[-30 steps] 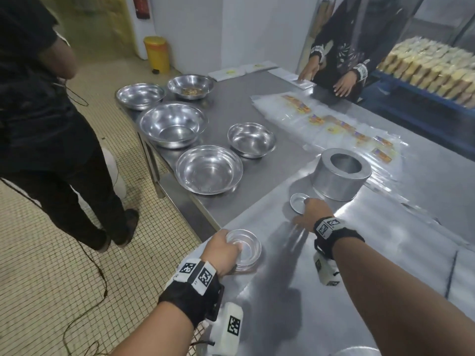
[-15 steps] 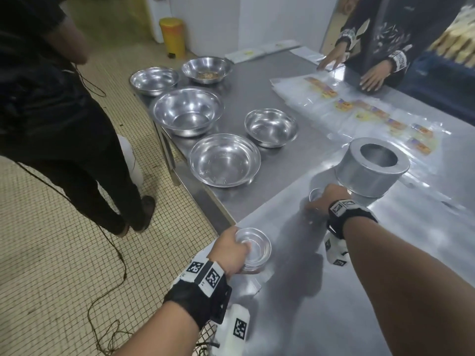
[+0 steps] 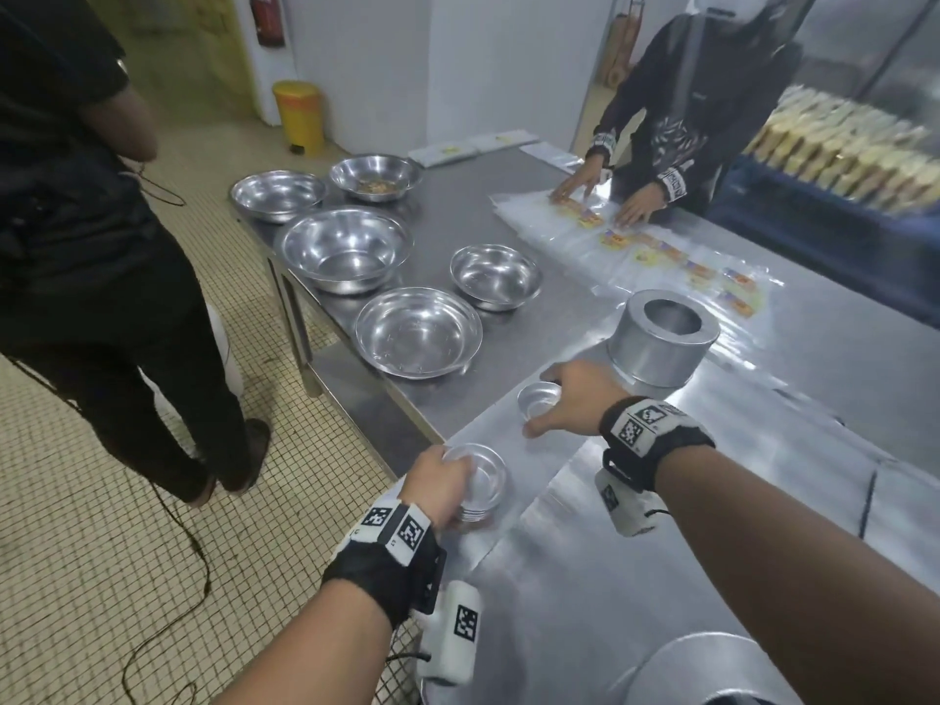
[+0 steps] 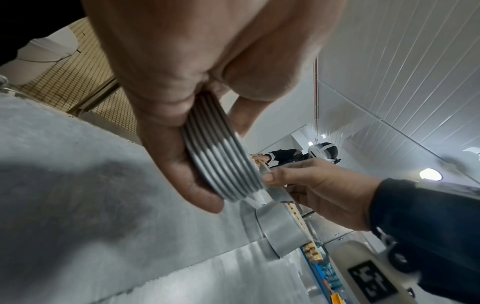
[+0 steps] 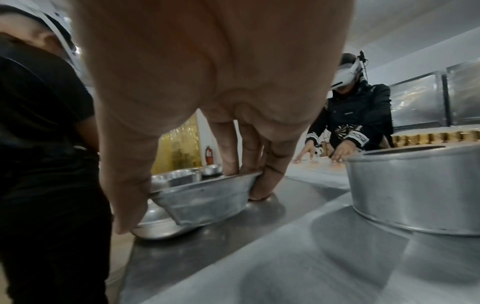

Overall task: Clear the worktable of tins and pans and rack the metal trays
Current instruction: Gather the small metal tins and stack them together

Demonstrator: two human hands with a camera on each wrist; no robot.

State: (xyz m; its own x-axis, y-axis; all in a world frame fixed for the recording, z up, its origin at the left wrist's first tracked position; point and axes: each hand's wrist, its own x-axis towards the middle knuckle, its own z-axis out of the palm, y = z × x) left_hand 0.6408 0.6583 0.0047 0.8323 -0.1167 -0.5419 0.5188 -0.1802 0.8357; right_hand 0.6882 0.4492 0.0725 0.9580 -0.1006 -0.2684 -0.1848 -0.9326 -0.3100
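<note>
My left hand (image 3: 441, 483) grips a stack of several small round metal tins (image 3: 482, 483) near the worktable's front left corner; the left wrist view shows the stacked rims (image 4: 221, 162) between thumb and fingers. My right hand (image 3: 572, 402) grips a single small tin (image 3: 538, 398), thumb on one side and fingers on the other; in the right wrist view that tin (image 5: 205, 200) is tilted, with one edge off the steel top. A tall ring-shaped cake pan (image 3: 661, 340) stands just beyond my right hand.
Several steel bowls (image 3: 418, 332) sit on the lower table at the left. A person in black stands on the tiled floor (image 3: 101, 501) at left. Another person handles plastic bags (image 3: 636, 246) across the table. A round pan's rim (image 3: 686, 669) shows near the bottom.
My right hand closed round the small tin and tipped it up. The left hand lifted slightly with its stack. The head view swung, and the far person's hands shifted on the bags.
</note>
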